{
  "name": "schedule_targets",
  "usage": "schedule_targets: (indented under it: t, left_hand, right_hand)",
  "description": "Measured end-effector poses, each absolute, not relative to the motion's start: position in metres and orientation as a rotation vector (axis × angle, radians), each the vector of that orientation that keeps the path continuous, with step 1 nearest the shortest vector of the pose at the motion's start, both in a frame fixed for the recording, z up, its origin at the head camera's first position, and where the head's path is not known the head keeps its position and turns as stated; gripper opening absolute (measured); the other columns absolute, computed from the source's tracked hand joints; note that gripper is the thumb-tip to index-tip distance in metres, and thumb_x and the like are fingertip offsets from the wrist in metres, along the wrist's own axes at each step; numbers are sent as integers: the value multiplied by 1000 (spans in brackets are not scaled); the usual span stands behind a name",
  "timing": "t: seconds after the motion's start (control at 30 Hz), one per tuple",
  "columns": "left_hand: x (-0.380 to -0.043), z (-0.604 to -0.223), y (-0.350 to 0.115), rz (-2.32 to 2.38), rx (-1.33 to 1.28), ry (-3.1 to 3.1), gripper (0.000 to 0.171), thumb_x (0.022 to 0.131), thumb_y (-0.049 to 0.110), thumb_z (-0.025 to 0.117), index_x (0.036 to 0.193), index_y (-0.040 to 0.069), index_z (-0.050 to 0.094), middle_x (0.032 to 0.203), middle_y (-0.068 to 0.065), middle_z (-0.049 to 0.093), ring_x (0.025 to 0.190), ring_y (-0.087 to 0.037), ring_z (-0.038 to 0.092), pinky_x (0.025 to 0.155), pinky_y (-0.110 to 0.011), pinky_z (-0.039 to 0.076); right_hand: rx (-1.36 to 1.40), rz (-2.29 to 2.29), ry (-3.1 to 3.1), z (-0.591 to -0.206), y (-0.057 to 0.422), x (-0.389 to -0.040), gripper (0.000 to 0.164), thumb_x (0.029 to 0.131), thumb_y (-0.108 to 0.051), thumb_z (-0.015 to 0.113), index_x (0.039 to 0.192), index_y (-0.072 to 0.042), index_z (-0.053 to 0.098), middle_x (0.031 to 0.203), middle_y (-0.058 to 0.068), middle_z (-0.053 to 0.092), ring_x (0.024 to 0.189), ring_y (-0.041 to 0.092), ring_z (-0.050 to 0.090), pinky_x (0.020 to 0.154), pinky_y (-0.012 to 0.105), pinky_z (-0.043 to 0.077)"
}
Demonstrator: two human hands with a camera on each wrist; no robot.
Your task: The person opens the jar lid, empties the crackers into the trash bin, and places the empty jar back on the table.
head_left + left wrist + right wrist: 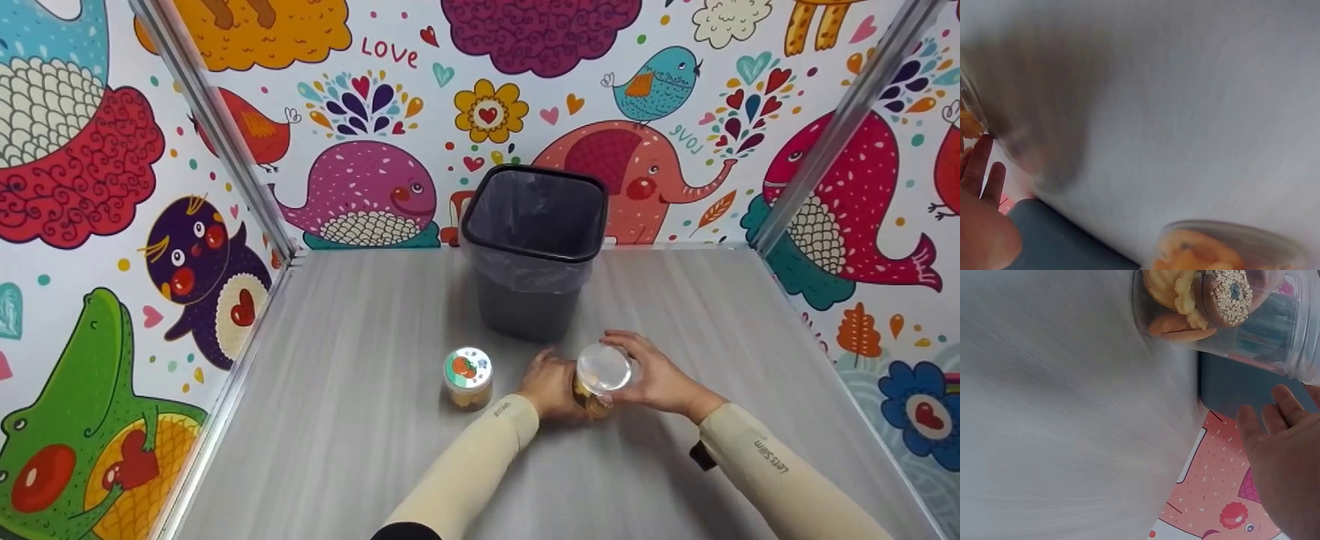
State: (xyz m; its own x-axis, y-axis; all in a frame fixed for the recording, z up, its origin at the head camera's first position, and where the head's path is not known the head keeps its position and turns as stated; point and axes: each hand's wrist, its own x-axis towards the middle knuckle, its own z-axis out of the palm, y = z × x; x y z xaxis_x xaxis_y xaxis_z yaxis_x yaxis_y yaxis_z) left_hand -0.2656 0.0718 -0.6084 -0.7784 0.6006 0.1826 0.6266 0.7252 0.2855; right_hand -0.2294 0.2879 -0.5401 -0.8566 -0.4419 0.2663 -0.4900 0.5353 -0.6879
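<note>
- Pale sleeves (474, 466) are showing.
- Left grip (553, 386) is holding a jar (1227, 320).
- Right grip (661, 380) is holding its top (604, 366).
- Second jar (469, 381) is standing left.
- Bin (527, 304) is standing behind.

In the head view, the person's left forearm, near six o'clock, wears a smooth, close-fitting cream left sleeve (472, 469) with tiny dark lettering (504, 407) by the wrist, too small to read. A rounded black edge (406, 531) covers its lower end. The matching cream right sleeve (795, 476), towards four o'clock, reads "LetsSlim"; a small black piece (703, 455) shows beneath its cuff.
</note>
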Motion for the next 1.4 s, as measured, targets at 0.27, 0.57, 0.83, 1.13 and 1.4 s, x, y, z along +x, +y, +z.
schedule_targets:
  t: [0.27,0.57,0.83,1.13,1.4]
  left_hand:
    - [-266,-607,71,-500,-1004,-2870,69,54,65,86,107,23,69,94,17,70,94,-5,64,114,-37,27]
    - [-263,-606,69,-511,-1015,-2863,68,52,57,90,106,21,70,96,15,70,95,-7,64,114,-35,26]
    - [-265,-607,70,-528,-1019,-2879,63,52,56,91,101,23,68,92,18,68,94,-6,63,114,-36,25]
    - [-265,-607,71,-498,-1004,-2897,64,52,56,90,102,23,68,91,18,68,94,-6,63,114,-37,26]
    - [-265,-606,73,-514,-987,-2901,63,50,58,92,98,25,66,89,19,66,95,-4,63,114,-36,26]
  right_hand:
    - [830,1223,-2705,-539,288,-230,90,64,-31,95,138,-3,54,146,19,45,133,34,41,99,57,41]
    - [828,1232,-2695,-536,290,-229,89,63,-26,95,139,-4,54,147,18,44,133,31,41,101,47,42]
    - [540,1338,-2624,-533,314,-239,85,70,-20,92,141,-3,49,150,20,38,135,36,36,104,56,33]
    - [91,1128,-2863,-556,360,-248,95,74,-38,87,143,6,39,154,30,26,140,50,20,109,69,18]
    - [22,1023,-2972,-583,369,-239,97,73,-44,87,141,8,40,150,33,25,138,52,19,109,68,21]
